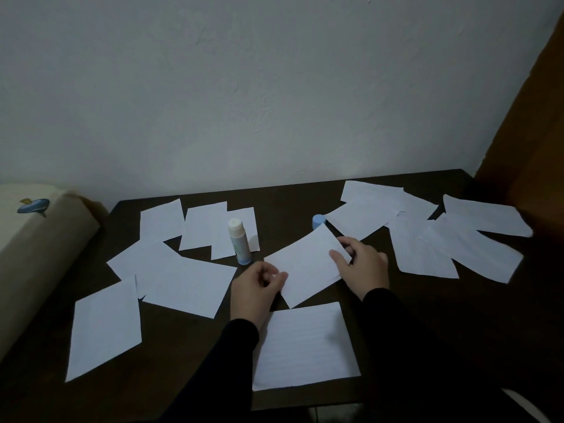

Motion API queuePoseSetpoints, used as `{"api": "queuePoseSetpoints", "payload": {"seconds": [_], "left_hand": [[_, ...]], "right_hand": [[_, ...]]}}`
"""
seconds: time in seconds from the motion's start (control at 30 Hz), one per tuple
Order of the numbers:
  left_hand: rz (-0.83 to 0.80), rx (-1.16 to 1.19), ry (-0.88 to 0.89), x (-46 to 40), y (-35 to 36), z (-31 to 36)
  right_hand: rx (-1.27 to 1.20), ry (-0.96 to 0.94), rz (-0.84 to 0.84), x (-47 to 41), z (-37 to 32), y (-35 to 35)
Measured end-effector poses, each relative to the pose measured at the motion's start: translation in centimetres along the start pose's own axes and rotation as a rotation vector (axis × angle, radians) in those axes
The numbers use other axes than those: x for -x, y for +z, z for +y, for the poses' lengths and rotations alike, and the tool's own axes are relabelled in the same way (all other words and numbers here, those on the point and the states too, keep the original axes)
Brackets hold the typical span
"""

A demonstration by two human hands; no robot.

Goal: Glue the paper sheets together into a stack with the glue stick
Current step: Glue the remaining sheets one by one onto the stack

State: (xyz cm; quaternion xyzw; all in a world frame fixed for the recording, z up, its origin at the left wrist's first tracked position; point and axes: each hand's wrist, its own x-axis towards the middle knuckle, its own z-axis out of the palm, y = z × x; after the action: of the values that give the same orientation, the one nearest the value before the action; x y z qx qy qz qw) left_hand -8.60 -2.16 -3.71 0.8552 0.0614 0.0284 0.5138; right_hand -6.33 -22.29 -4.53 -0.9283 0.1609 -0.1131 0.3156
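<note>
Paper sheet is held between both hands over the table: the left hand pinches its near left corner and the right hand grips its right edge. Just beyond the left hand stands the uncapped glue stick, its blue cap lying beyond the right hand. Another sheet lies nearer, between the sleeves, with more sheets scattered to either side.

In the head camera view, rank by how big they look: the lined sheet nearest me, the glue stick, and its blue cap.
1. Lined sheet, by far the largest, though nearness to the camera inflates it.
2. Glue stick, standing uncapped.
3. Blue cap, the smallest.
</note>
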Motion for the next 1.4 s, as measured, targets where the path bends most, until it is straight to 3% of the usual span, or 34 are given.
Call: {"api": "queuePoseSetpoints", "payload": {"seconds": [0.63, 0.77, 0.93, 1.03, 1.1, 1.17, 1.27, 1.4], "left_hand": [[-0.009, -0.042, 0.014, 0.3, 0.1, 0.1], [0.022, -0.207, 0.086, 0.1, 0.1, -0.1], [-0.035, -0.245, 0.120, -0.9, -0.4, 0.0], [0.013, -0.361, 0.213, -1.0, 0.0, 0.9], [0.013, -0.539, 0.317, -0.7, 1.1, 1.7], [-0.145, -0.709, 0.352, -0.5, 2.4, 1.8], [-0.373, -0.883, 0.273, -0.4, 3.1, 1.1], [-0.448, -0.955, 0.201, -0.5, 2.8, 1.1]], "right_hand": [[0.136, -0.009, 0.032, 0.1, 0.4, 0.4], [0.228, -0.038, 0.062, 0.2, 0.4, 0.3], [0.241, 0.000, 0.028, 0.0, 0.2, -0.2], [0.290, -0.136, 0.027, 0.0, -1.3, -0.2], [0.324, -0.349, -0.043, -0.1, -2.9, 0.3], [0.343, -0.529, -0.255, -0.1, -3.9, 1.1], [0.464, -0.552, -0.554, -0.1, -3.9, 1.9], [0.640, -0.536, -0.558, -0.3, -3.4, 2.3]]}}
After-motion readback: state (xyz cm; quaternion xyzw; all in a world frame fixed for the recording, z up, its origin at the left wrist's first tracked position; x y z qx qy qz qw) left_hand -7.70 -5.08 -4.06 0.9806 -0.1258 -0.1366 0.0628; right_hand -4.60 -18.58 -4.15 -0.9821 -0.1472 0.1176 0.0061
